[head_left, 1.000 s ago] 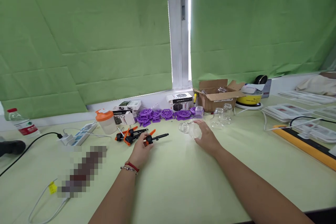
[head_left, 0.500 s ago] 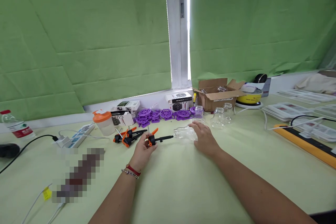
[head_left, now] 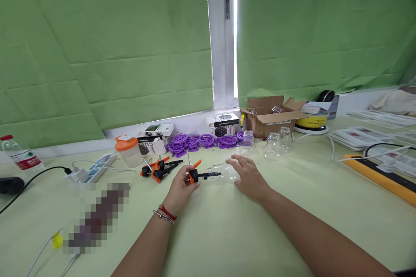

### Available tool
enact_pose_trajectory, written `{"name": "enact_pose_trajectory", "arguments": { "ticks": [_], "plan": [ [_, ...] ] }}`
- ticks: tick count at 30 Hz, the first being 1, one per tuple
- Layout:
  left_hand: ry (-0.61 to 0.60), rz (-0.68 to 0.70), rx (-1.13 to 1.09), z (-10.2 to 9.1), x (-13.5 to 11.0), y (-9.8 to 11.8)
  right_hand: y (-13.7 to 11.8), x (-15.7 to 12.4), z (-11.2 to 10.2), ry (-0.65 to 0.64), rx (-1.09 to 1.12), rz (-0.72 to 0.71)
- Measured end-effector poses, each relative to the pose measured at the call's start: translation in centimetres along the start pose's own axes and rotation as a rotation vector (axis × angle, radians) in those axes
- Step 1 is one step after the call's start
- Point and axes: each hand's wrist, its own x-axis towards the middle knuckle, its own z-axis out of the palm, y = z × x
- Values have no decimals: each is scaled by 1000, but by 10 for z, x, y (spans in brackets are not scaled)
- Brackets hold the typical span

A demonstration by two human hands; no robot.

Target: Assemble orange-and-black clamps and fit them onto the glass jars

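Green curtains [head_left: 107,52] fill the far wall, parted by a white window frame [head_left: 222,34]. Below them runs the pale green surface [head_left: 227,233].

At the far right of the middle stands an open cardboard box [head_left: 271,119], with a yellow bowl [head_left: 313,120] just to its right. A row of purple parts [head_left: 201,142] lies along the far edge, left of the box. Further left are a cup [head_left: 126,150] with an orange lid, a power strip [head_left: 92,170] and, at the far left edge, a water bottle [head_left: 19,156]. A few clear jars [head_left: 273,145] stand upright near the box.

The right hand [head_left: 249,177] rests in the middle of the surface, its fingers curled over a clear bottle [head_left: 224,171] and gripping it. The bottle lies on its side, neck to the left.

The left hand [head_left: 181,187] is just left of it, fingers closed on the handles of a black and orange clamp [head_left: 196,175]. The clamp's black nose points right and overlaps the bottle's neck — whether it is inside the mouth or just in front cannot be told.

Spare clamps [head_left: 159,169] lie in a small heap just left of the left hand, between it and the cup.
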Motion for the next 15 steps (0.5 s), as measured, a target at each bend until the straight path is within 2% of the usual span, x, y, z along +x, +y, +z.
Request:
{"name": "enact_pose_trajectory", "arguments": {
  "ticks": [15],
  "plan": [
    [-70,-18,-30,10,0,-1,-15,-1,-3,-11,42,-77]
  ]
}}
